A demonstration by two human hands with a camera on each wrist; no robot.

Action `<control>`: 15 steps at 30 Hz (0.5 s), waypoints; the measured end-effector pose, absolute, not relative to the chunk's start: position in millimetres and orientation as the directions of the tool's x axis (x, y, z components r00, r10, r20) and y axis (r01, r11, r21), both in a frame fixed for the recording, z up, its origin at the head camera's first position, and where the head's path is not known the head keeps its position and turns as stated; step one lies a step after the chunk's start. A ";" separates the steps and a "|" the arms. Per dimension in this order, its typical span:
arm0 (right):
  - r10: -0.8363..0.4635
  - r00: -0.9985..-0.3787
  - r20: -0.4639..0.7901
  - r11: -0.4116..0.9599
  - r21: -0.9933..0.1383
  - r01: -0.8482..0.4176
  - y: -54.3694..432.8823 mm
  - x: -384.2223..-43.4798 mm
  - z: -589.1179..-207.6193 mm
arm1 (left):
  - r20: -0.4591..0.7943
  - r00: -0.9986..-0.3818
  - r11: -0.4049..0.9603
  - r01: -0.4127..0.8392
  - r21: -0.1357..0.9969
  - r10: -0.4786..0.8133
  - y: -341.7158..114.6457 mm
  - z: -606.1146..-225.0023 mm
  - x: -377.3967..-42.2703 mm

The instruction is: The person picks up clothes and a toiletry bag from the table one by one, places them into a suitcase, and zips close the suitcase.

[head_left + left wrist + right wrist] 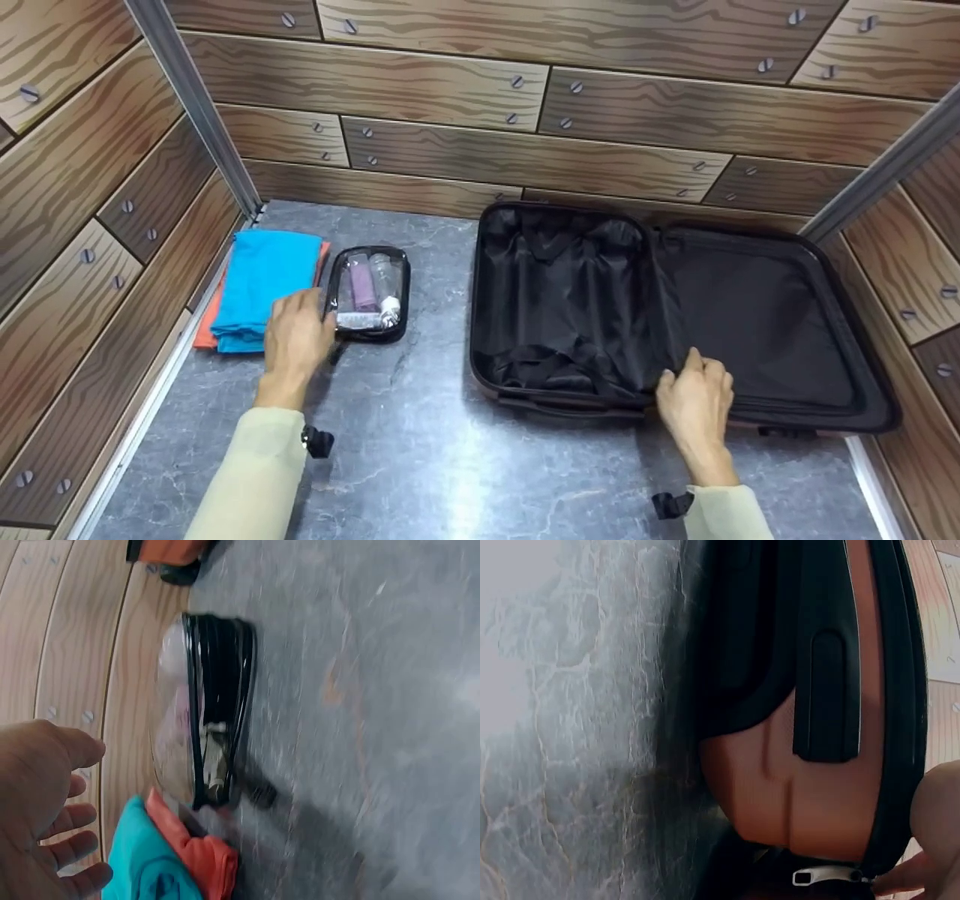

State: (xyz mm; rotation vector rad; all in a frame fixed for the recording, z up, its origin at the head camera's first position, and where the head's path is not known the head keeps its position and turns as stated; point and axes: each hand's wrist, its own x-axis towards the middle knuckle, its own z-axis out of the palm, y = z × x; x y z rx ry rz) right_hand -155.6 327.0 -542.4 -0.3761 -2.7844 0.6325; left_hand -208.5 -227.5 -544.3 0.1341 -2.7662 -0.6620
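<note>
Left hand [295, 334] loosely spread beside clear pouch [370, 292]; right hand [697, 401] at suitcase's [540, 292] middle edge, cannot tell grip.

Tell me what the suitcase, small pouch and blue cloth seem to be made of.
Suitcase: probably hard plastic, satiny finish, given the moulded ridges; its wrinkled lining looks like shiny fabric.
Small pouch: likely plastic; see-through top, glossy highlights.
Blue cloth: matte textile, softly folded; fibre unclear.

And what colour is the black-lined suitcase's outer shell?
Coppery orange shell, clearest in the right wrist view.
</note>
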 end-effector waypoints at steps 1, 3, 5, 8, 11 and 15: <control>0.312 -0.931 0.189 0.868 -0.454 0.199 328.6 -155.2 -542.5 | 0.258 -0.952 0.890 -0.029 0.456 -0.164 -229.8 -544.2 -211.0; 0.322 -0.931 0.173 0.862 -0.461 0.212 331.3 -154.6 -542.6 | 0.252 -0.951 0.892 -0.049 0.450 -0.180 -234.7 -543.9 -215.2; 0.328 -0.933 0.147 0.857 -0.463 0.228 333.0 -154.1 -542.3 | 0.236 -0.951 0.895 -0.076 0.439 -0.197 -240.4 -543.4 -218.6; 0.329 -0.937 0.118 0.855 -0.459 0.242 334.6 -154.7 -541.7 | 0.190 -0.955 0.899 -0.133 0.418 -0.229 -250.9 -541.4 -223.3; 0.325 -0.940 0.106 0.858 -0.452 0.246 335.0 -156.5 -541.3 | 0.119 -0.958 0.900 -0.198 0.389 -0.262 -261.9 -539.1 -227.7; 0.323 -0.940 0.111 0.859 -0.451 0.242 334.9 -159.8 -541.7 | 0.028 -0.960 0.905 -0.253 0.342 -0.278 -272.8 -539.3 -234.1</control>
